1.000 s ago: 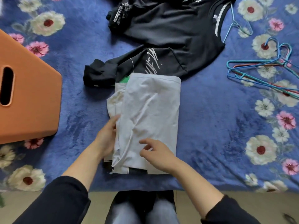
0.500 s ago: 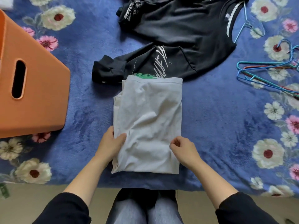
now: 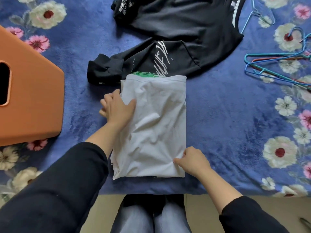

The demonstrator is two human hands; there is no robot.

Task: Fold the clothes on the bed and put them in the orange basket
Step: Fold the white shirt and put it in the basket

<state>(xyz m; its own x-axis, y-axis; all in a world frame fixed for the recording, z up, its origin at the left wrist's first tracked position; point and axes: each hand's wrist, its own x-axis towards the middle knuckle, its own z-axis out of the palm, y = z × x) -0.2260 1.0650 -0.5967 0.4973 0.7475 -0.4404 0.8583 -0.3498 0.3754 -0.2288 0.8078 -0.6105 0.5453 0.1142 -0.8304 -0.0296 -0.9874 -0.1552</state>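
Folding of white shirt [image 3: 156,118] on the bed [image 3: 227,115], nearly complete.
Orange basket [image 3: 33,98] stands left, apart; left hand [image 3: 117,109] presses flat on the shirt's left edge; right hand [image 3: 193,161] pinches its near right corner. Black clothes [image 3: 185,31] beyond lie unfolded; the shirt is not yet basketed.

Blue bed [image 3: 227,115] bears orange basket [image 3: 33,98], black clothes [image 3: 185,22], white garment [image 3: 156,123], hangers [image 3: 272,55].

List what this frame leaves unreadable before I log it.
All in the head view:
- orange basket: cut off by the left edge, and its inside is out of sight.
- black garment: top cut off by the upper edge, and its print is partly covered by the folded white garment.
- left hand: its own back hides whether the fingers curl under the cloth edge.
- hangers: cut off by the right edge.
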